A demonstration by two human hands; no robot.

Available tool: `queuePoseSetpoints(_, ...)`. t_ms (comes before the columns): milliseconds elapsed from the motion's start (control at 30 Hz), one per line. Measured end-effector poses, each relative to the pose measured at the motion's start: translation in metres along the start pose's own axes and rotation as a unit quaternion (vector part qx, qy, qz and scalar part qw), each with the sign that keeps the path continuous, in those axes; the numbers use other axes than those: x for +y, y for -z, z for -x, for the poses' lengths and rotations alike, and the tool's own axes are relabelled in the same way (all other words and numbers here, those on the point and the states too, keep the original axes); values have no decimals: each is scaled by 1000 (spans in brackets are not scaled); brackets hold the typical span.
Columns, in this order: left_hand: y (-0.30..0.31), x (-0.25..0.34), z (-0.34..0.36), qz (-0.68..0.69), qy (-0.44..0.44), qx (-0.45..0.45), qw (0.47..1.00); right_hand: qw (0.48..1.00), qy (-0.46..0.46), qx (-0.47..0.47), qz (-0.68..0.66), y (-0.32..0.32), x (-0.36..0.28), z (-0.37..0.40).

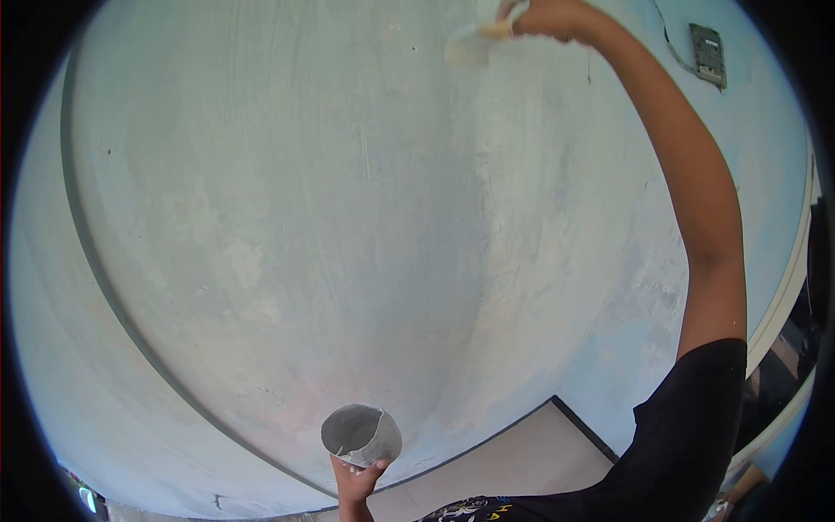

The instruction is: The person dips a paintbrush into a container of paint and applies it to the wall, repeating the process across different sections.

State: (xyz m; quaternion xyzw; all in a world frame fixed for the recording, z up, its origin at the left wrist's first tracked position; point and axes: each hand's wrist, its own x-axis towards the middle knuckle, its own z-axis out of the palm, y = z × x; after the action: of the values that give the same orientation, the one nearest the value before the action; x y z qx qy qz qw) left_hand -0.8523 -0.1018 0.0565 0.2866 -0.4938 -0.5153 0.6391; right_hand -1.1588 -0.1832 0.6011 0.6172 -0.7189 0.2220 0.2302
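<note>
High on the wall, my right hand (550,19) is closed around the yellowish handle of a paintbrush (470,54). Its wide, pale head points left, overlaps the wall and is slightly blurred. Low in the view, my left hand (355,477) grips a grey pot (383,439) from below, thumb along its near side. The pot tilts so that its mouth shows; the rim is uneven, and its inside is grey with pale smears. Streaky pale green and grey patches cover the wall (348,217) in front of me.
A dark box with a cable (709,56) is fixed to the wall at upper right. A dark vertical strip (109,287) runs down the left side. Below, dark edging borders the light floor (522,452). At the far right stands a pale frame (787,287) with dark things beyond.
</note>
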Motion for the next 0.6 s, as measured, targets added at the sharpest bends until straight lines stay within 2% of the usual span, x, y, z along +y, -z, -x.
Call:
queuePoseSetpoints(33,7,-11,2,-14,3,1,1000,999,14,39,-36,11,-3,5)
queuePoseSetpoints(67,5,-12,3,-13,5,0,1000,999,13,38,-35,5,11,-12)
queuePoseSetpoints(100,5,-11,3,-3,16,-3,1000,970,71,223,-65,-9,32,-43)
queuePoseSetpoints(133,7,-15,2,9,26,-5,1000,903,127,400,-92,-23,42,-59)
queuePoseSetpoints(200,21,-34,1,7,23,-14,1000,893,138,426,-41,-65,46,-61)
queuePoseSetpoints(267,25,-43,-4,4,16,-23,1000,798,330,499,70,-125,66,-78)
queuePoseSetpoints(300,25,-46,-4,9,17,-21,1000,886,240,391,70,-130,46,-39)
queuePoseSetpoints(333,25,-49,-3,16,18,-19,1000,949,142,274,70,-136,18,24)
queuePoseSetpoints(367,25,-51,-5,22,16,-20,999,969,112,204,86,-141,8,62)
queuePoseSetpoints(433,28,-56,-8,30,26,-40,998,986,85,66,130,-161,-3,117)
queuePoseSetpoints(467,33,-60,-10,34,28,-41,998,982,133,26,134,-180,2,137)
queuePoseSetpoints(500,36,-64,-13,32,24,-55,998,983,96,-102,121,-185,-3,156)
queuePoseSetpoints(567,44,-73,-17,32,23,-72,997,960,144,-231,64,-218,12,181)
queuePoseSetpoints(600,47,-75,-18,26,29,-85,996,960,143,-232,67,-225,13,178)
